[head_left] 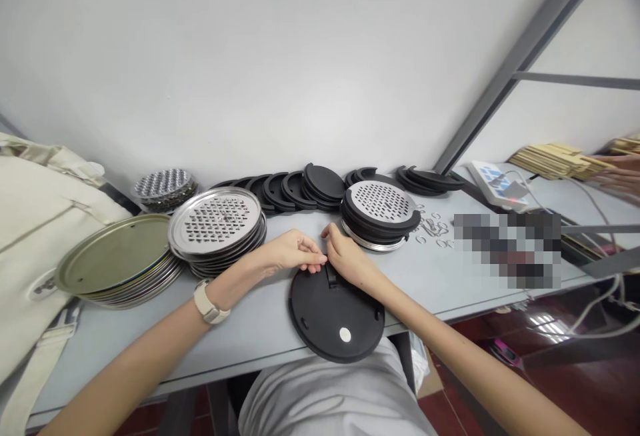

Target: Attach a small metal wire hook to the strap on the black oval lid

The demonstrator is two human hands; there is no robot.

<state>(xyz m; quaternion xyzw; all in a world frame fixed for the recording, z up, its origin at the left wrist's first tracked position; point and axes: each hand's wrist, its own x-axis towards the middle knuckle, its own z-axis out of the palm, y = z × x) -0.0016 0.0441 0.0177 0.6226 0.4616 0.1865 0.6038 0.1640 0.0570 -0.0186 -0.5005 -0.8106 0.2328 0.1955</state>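
A round black plastic disc (325,323) with a white dot and small raised tabs lies in front of me, overhanging the table's front edge. At its far rim my left hand (304,253) is closed, thumb and fingertips pinched together. My right hand (345,254) meets it there, fingers curled and closed beside a small slotted tab (332,279) on the disc. Whatever lies between the fingertips is hidden or too small to make out. Just beyond my right hand stands a stack of black discs topped by a perforated metal grater plate (382,201).
Left stand stacked grater plates (215,223), olive lids (115,256) and a cream bag (35,223). Black discs (285,189) line the wall. Small metal rings (435,226) lie scattered to the right, near a grey metal post (500,89). Another person's hands (620,173) are at far right.
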